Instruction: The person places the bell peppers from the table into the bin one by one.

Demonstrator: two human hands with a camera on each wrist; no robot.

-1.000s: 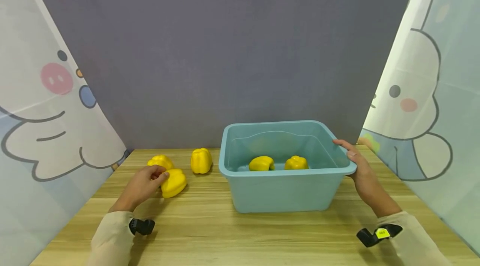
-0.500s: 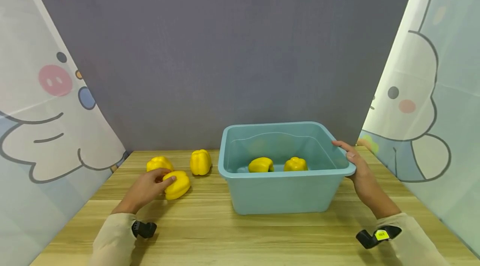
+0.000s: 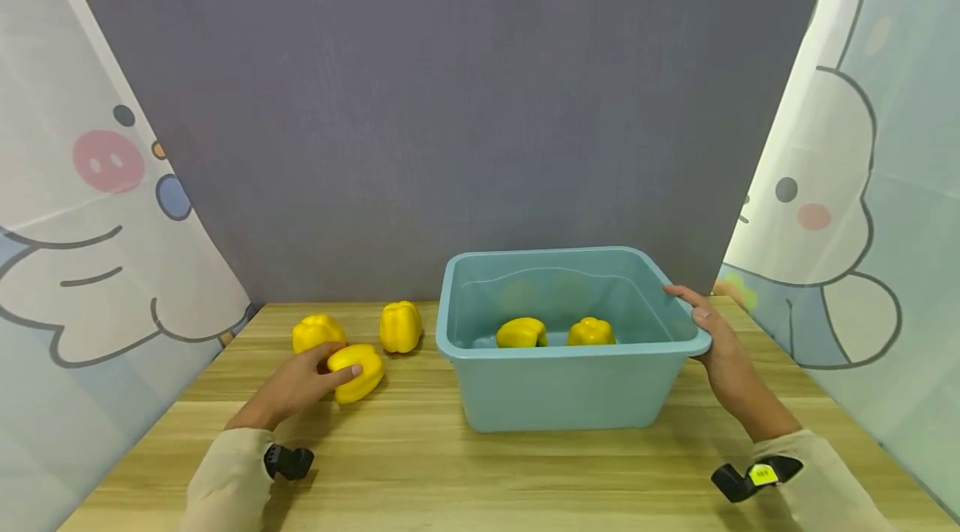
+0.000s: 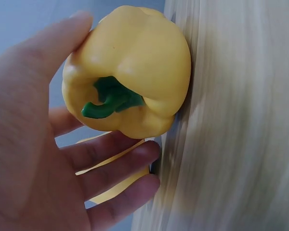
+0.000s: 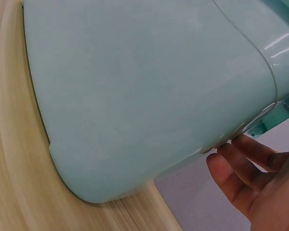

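At the left of the table, my left hand (image 3: 300, 382) has its thumb and fingers about a yellow bell pepper (image 3: 358, 372), which lies on the wood. Its green stem (image 4: 111, 101) faces the palm in the left wrist view, where the other fingers spread below it. Just behind sits a second yellow bell pepper (image 3: 318, 333), and a third bell pepper (image 3: 401, 327) stands farther back. My right hand (image 3: 723, 348) grips the right rim of a blue-green plastic bin (image 3: 558, 390), thumb over the edge and fingers underneath. Inside the bin are two yellow bell peppers (image 3: 521, 333).
The wooden table (image 3: 390, 474) extends in front of the bin and between it and the loose peppers. A grey backdrop (image 3: 450, 98) rises behind the table. Printed cloth panels (image 3: 810, 282) close off both sides.
The left hand has moved slightly to the right and closer in, its thumb now across the near pepper, which has shifted a little the same way. The right hand stays on the bin.
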